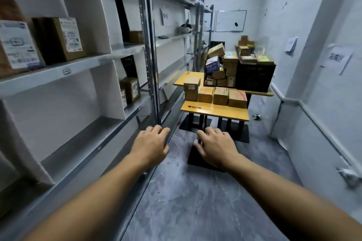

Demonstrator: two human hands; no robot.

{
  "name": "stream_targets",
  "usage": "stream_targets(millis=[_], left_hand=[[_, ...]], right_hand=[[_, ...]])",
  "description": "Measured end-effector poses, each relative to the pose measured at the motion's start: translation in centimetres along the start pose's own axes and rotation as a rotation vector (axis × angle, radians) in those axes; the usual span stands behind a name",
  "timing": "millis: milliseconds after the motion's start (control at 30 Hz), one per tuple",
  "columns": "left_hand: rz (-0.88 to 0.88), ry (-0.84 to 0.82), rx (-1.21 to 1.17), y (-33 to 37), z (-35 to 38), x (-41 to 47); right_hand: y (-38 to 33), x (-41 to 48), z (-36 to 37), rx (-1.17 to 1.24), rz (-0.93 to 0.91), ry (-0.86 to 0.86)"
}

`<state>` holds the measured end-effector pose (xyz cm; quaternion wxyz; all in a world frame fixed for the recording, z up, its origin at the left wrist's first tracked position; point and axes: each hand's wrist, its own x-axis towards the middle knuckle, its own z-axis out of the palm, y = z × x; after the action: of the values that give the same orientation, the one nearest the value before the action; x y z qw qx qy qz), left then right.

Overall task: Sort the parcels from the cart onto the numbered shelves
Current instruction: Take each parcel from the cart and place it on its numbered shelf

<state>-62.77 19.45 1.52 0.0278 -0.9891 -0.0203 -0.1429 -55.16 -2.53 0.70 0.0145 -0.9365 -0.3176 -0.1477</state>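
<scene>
1. Two bare hands reach out ahead of me, holding nothing: my left hand point(150, 143), fingers loosely bent, near the foot of a metal upright point(151, 64); my right hand point(215, 146), fingers spread, above the floor.
2. Four cardboard parcels point(215, 95) stand in a row on the lower yellow worktop point(213, 110) straight ahead.
3. More parcels crowd beside a black crate point(254, 78) on the higher worktop behind.
4. Two labelled boxes point(64, 39) sit on the grey shelves point(78, 70) at my left.
</scene>
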Motion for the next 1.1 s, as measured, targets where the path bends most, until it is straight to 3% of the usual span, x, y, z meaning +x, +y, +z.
stream_targets(millis=[500, 733, 1100], left_hand=[[0.159, -0.002, -0.027, -6.4, 11.2, 28.0], [0.195, -0.094, -0.083, -6.7, 16.5, 36.1], [0.109, -0.103, -0.064, -8.6, 22.6, 54.0]], right_hand=[[9.7, 22.9, 9.0, -0.047, 0.220, -0.075], [13.6, 29.1, 14.5, -0.003, 0.305, -0.188], [23.9, 45.5, 21.2, 0.001, 0.261, -0.205]])
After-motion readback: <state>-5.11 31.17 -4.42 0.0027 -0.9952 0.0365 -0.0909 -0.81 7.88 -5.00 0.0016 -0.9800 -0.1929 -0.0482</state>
